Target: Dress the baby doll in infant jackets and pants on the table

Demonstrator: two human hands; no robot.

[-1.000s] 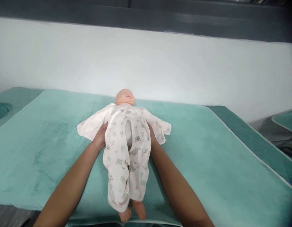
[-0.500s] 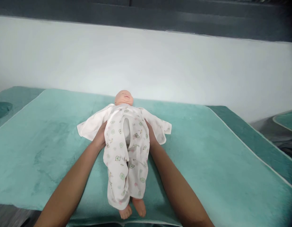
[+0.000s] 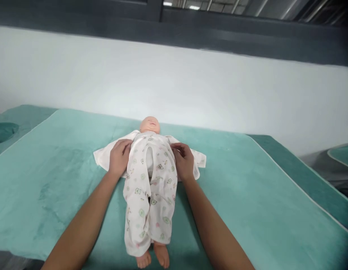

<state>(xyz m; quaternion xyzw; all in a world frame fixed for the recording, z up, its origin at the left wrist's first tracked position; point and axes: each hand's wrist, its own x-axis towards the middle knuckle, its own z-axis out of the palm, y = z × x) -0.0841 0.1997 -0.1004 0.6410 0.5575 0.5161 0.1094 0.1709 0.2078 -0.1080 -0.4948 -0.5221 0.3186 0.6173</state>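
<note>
Doll (image 3: 149, 125): is lying on its back at the middle of the worktop, head pointing to the wall, feet pointing to the wearer. Trousers (image 3: 140, 187): printed in green and pink on white, are enclosing the doll's legs and reaching high up its trunk; the front split is showing white cloth inside; bare feet (image 3: 161, 255) are protruding from the cuffs. Jacket (image 3: 104, 154): white, is spreading to both sides from under the trousers; whether the sleeves are containing arms, one cannot tell.

Left hand (image 3: 119, 155): is resting along the trousers' side near the waist, fingers bent; whether its grip is pinching cloth, one cannot tell. Right hand (image 3: 185, 159): is curving over the opposite side, thumb and forefinger drawing close together at the trousers' edge; hold on the cloth is likewise remaining unclear.

Worktop (image 3: 255, 198): is wearing a green cloth with pale piping. Round-edged dark green patch (image 3: 5, 132): is showing at far left, nature unclear. Wall (image 3: 174, 82): white, is standing behind. Dark frame (image 3: 106, 22): is running above it.
</note>
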